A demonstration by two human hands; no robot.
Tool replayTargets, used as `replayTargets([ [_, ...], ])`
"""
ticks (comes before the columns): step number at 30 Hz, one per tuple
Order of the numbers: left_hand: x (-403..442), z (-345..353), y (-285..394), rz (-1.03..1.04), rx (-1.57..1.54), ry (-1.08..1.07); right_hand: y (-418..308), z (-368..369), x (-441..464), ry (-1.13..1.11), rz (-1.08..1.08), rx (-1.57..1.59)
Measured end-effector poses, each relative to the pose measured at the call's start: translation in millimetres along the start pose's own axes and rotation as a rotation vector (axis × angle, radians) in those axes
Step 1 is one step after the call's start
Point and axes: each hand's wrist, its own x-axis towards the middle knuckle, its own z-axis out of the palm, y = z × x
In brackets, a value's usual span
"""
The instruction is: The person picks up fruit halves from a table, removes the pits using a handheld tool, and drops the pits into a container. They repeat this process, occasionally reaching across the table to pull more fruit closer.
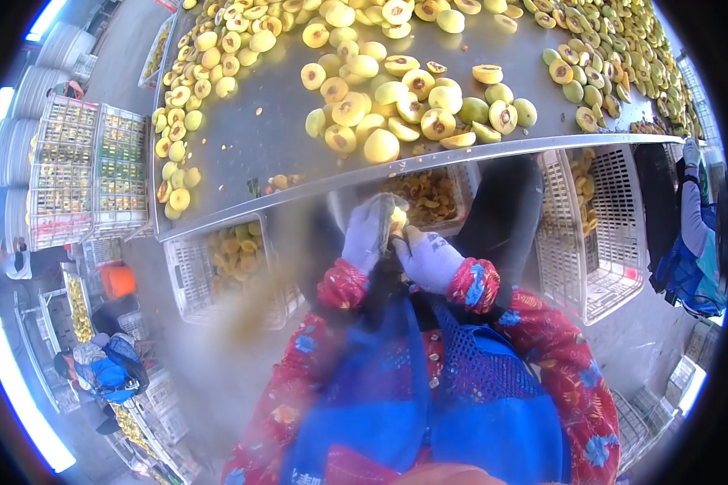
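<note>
In front of my chest both gloved hands meet below the metal table's edge. My left hand [366, 232] is closed around a yellow peach half [397, 217], whose cut side shows between the fingers. A dark, thin edge runs beside that fruit, too blurred to name. My right hand [430, 260] is bent in against the fruit from the other side, thumb and fingers closed; what sits inside them is hidden. Closest on the steel table [275, 121] lies a loose group of peach halves [416, 101], many with brown stones showing.
More peach halves [218, 61] line the table's left side, and a heap [623, 48] covers the right. White crates [210, 271] [598, 242] stand below the edge, some holding fruit pieces. Stacked crates [89, 174] are at left. Co-workers [109, 368] [692, 242] are on both sides.
</note>
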Motion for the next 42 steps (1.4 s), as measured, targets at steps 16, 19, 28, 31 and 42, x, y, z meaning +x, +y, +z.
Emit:
replayTargets([
  [16,-63,-87,71,0.072,1.104,0.567,31,-7,23,-0.107,0.199,0.667],
  [19,-57,-72,70,-0.008,0.776,0.249,21,-12,18,-0.231,0.167,0.864],
  [28,-22,-12,43,-0.241,-0.132,-0.3,10,-45,-6,-0.59,0.413,1.546],
  [31,-21,-11,51,-0.22,-0.052,-0.301,19,-41,-5,-0.715,0.35,1.72],
  [42,101,-63,80,0.287,1.684,0.244,19,-41,-2,-0.299,0.356,1.379],
])
